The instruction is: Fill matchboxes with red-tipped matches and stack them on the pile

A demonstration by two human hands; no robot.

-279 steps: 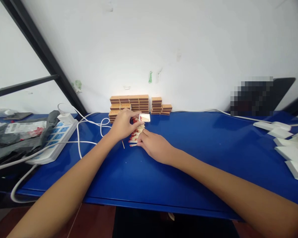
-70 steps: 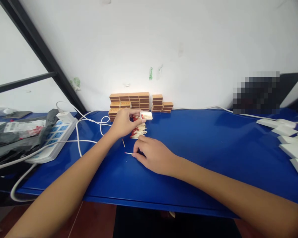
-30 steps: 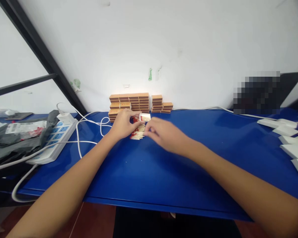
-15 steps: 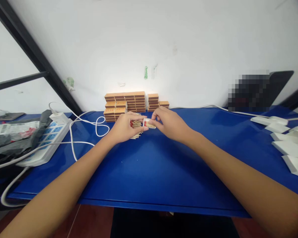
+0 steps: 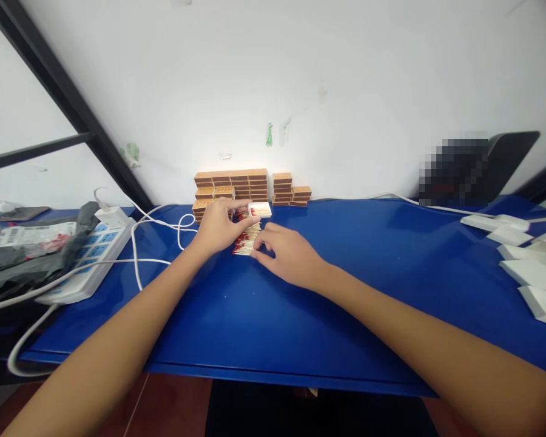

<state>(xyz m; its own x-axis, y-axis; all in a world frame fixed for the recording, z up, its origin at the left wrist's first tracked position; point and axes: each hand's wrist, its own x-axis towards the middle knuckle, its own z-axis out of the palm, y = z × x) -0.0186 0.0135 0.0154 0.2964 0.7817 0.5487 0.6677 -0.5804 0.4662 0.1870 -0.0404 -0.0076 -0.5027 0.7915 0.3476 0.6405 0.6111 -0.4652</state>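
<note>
My left hand (image 5: 221, 224) is closed on a small white matchbox tray (image 5: 264, 206), gripped at its left end between thumb and fingers. Red-tipped matches lie inside the tray. Below it, a loose heap of matches (image 5: 246, 241) rests on the blue table, red heads toward the left, partly covered by my left thumb. My right hand (image 5: 286, 252) is at the heap's right edge, its thumb and curled fingers pinching the pale ends of some matches. How many it holds is hidden.
Behind the hands, stacked matchboxes (image 5: 250, 182) stand against the wall, with a shorter stack (image 5: 282, 188) beside them. A white power strip (image 5: 95, 255) and cables lie at left, near a grey plastic parcel (image 5: 36, 243). White angular pieces (image 5: 532, 267) sit at the right.
My left hand has shifted slightly left and up with the tray. The right hand has left the tray and come down and left to the loose matches, which now show more.
</note>
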